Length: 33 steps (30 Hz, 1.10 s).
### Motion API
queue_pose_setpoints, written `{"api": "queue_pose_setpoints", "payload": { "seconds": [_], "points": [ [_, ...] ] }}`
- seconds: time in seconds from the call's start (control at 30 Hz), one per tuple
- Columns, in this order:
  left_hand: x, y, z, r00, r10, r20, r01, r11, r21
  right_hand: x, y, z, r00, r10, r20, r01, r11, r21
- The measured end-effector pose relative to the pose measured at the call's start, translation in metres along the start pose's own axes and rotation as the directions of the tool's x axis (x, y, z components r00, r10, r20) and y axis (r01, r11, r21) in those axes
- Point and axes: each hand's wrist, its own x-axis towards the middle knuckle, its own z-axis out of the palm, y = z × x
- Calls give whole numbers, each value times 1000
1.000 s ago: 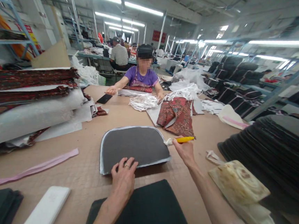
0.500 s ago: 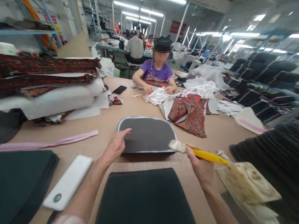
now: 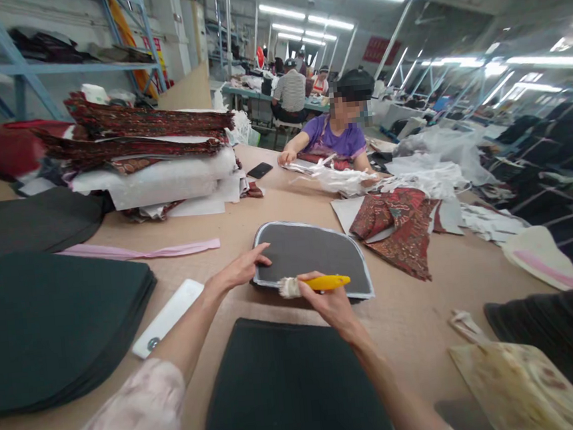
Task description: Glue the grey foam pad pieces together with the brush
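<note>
A grey panel (image 3: 309, 250) with rounded corners and a whitish border lies on top of a low stack on the table. On its left end rests my left hand (image 3: 241, 269), open, with fingers stretched onto the surface. My right hand (image 3: 332, 308) is closed around a yellow-handled brush (image 3: 328, 282). The pale, coated bristles are at the panel's near edge, left of its middle; whether they touch it I cannot tell. Nearer to me lies a stack of black panels (image 3: 291, 382), between my forearms.
Black pieces (image 3: 65, 321) and a white phone (image 3: 169, 315) lie left. Patterned fabric (image 3: 153, 129) is piled behind them. A stained yellowish pad (image 3: 522, 382) lies right, beside a dark stack (image 3: 563, 344). Across the table, a person in purple (image 3: 337, 137) handles white strips (image 3: 338, 177).
My right hand has carried the brush leftward along the panel's near edge, from its right corner. My left hand stays at the panel's left end. The view has turned left.
</note>
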Motion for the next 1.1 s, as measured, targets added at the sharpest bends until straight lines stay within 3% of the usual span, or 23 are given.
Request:
{"api": "queue_pose_setpoints", "payload": {
  "seconds": [0.13,0.2,0.4,0.6,0.7,0.8,0.9,1.0,1.1],
  "points": [
    [-3,3,0,1000,12,1,-12,999,42,-32,22,-73,969,98,-225,-127,985,-116],
    [-4,5,-2,1000,15,20,-16,999,36,-43,20,-92,930,96,-354,-159,975,-154],
    [-6,23,-6,989,-67,133,60,997,58,-40,-4,-78,928,63,-366,-109,988,-106],
    [-11,32,12,997,44,64,-65,921,384,-36,21,-101,837,156,-525,-184,983,-2],
    [-7,24,12,996,57,67,-79,915,395,-34,24,-90,881,175,-440,-183,983,24],
    [-1,16,6,991,65,118,-104,927,359,-27,17,-64,962,152,-229,-144,988,52],
    [3,12,0,986,66,155,-117,931,346,-25,22,-64,978,138,-159,-133,990,44],
    [3,14,-3,982,88,166,-144,922,359,-40,46,-106,926,178,-334,-209,976,-58],
    [0,16,-1,980,140,140,-184,901,393,-65,73,-161,782,203,-590,-359,919,-160]
  ]
}}
